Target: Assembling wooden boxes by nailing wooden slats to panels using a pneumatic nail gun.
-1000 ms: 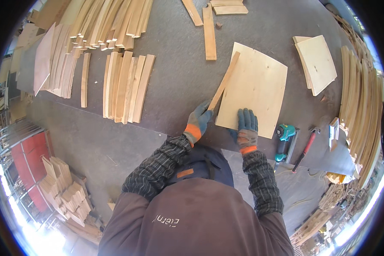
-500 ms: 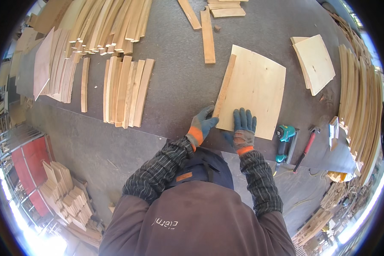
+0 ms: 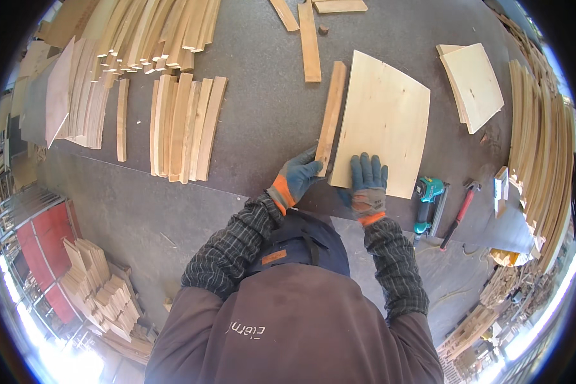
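My left hand (image 3: 298, 177), in a blue-grey and orange work glove, pinches the near end of a narrow wooden strip (image 3: 332, 112). The strip lies lengthwise along the left side of a pale plywood panel (image 3: 387, 121), with a narrow gap between them. On the near part of that panel my right hand (image 3: 368, 182) rests flat, gloved fingers stretched out and the thumb out beside the near edge. To its right lie a teal and black nail gun (image 3: 431, 190) and a red-handled hammer (image 3: 461, 216).
Several loose strips (image 3: 187, 128) lie in a row on the dark table (image 3: 262, 96), below a larger pile of strips (image 3: 157, 29). Two plywood panels (image 3: 473, 83) overlap at the right, beside stacked long slats (image 3: 541, 153). More strips (image 3: 310, 45) lie at the far side.
The strip in my left hand has come away from the panel's left edge, where it lay along the panel's top. My right hand stays on the panel.
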Demonstrator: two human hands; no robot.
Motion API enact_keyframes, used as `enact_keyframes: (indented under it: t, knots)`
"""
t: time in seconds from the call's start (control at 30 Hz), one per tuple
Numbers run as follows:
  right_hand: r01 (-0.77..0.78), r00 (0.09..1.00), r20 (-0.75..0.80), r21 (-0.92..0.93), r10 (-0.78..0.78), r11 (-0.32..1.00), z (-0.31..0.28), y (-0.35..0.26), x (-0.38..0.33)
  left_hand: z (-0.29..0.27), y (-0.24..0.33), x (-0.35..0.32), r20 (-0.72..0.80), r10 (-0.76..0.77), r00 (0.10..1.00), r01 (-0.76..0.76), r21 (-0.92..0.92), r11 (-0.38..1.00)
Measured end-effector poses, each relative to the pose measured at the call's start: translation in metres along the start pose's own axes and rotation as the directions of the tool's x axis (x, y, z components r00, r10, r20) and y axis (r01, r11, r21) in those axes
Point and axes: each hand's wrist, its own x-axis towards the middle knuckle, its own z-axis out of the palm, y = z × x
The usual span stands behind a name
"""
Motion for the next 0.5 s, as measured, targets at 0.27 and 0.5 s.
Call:
enact_keyframes:
  t: [0.27, 0.5]
  knots:
    - [-0.024, 1.0, 0.021, 0.16, 0.021, 0.987, -0.017, 0.004, 0.004, -0.016, 0.002, 0.027, 0.039, -0.02, 0.999, 0.021, -0.038, 0.999]
    - [-0.04, 0.991, -0.128, 0.022, 0.042, 0.999, -0.016, 0.013, 0.002, 0.011, 0.012, 0.015, 0.102, -0.067, 0.992, 0.07, -0.026, 0.997]
